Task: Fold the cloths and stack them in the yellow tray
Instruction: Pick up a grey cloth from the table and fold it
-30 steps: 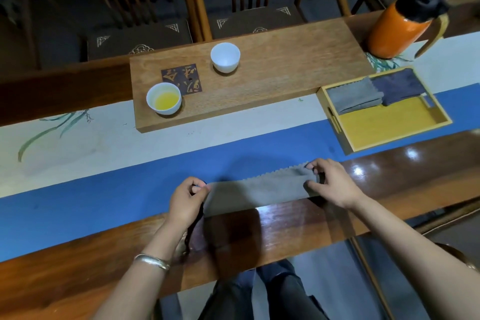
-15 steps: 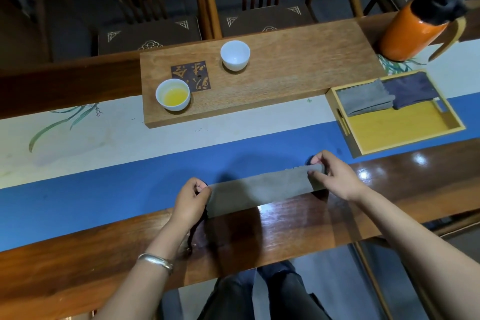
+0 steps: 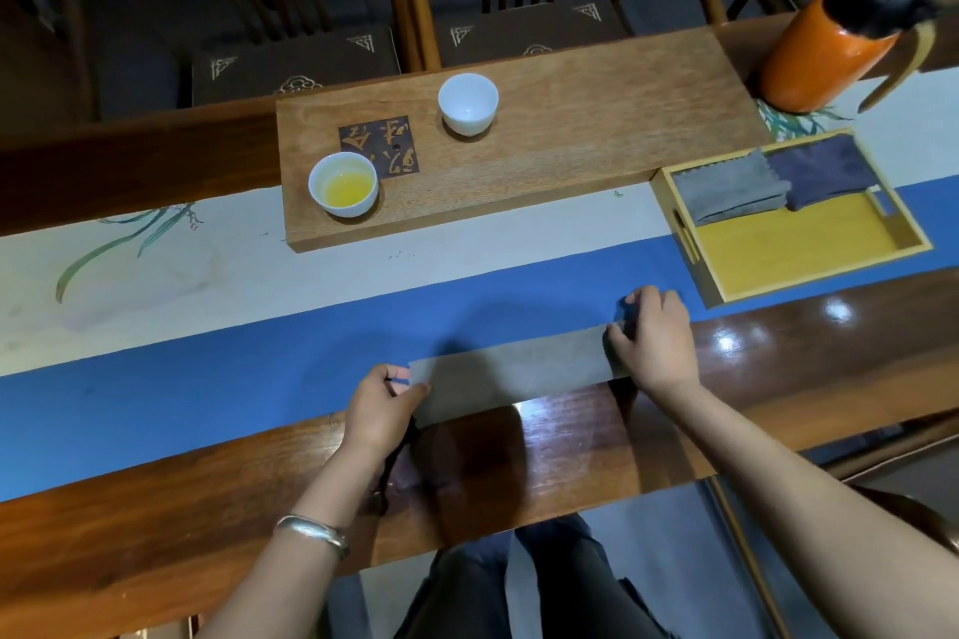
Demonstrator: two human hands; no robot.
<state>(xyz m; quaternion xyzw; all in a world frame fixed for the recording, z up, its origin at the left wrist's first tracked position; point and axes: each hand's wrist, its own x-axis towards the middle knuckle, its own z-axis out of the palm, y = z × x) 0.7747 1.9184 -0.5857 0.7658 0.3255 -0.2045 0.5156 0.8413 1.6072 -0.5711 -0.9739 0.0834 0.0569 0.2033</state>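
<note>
Grey cloth (image 3: 519, 374) between both hands.

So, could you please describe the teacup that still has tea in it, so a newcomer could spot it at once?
Find the long wooden board lying across the far side of the table. Two small white cups stand on it; the one meant sits at its near left corner, beside the dark square coaster. It alone holds yellow liquid; the other cup is empty.
</note>
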